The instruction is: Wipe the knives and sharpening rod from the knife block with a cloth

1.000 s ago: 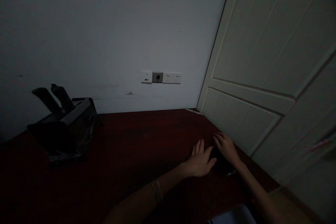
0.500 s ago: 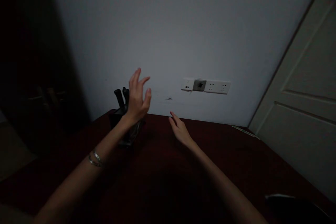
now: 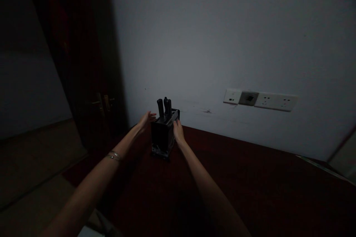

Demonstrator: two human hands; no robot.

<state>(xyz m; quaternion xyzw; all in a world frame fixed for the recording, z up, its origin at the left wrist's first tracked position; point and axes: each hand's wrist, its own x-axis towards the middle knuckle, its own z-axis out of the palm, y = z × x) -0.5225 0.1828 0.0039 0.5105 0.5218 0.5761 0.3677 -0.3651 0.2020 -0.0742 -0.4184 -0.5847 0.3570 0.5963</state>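
Note:
A black knife block [image 3: 162, 133] stands near the far left corner of a dark red table [image 3: 250, 177], with dark knife handles [image 3: 164, 106] sticking up from its top. My left hand [image 3: 147, 119] is at the block's left upper edge, fingers spread. My right hand [image 3: 178, 131] lies against the block's right side. Both arms reach out straight from below. The room is dim, so I cannot see whether the fingers press the block.
A white wall carries a strip of sockets and a switch [image 3: 260, 99] to the right. A dark wooden door with a metal handle [image 3: 101, 102] stands at the left. The table's left edge drops to a pale floor [image 3: 33, 163].
My view has swung left, away from the white door. Both hands left a dark object at the table's right, rose, and now sit on either side of the knife block.

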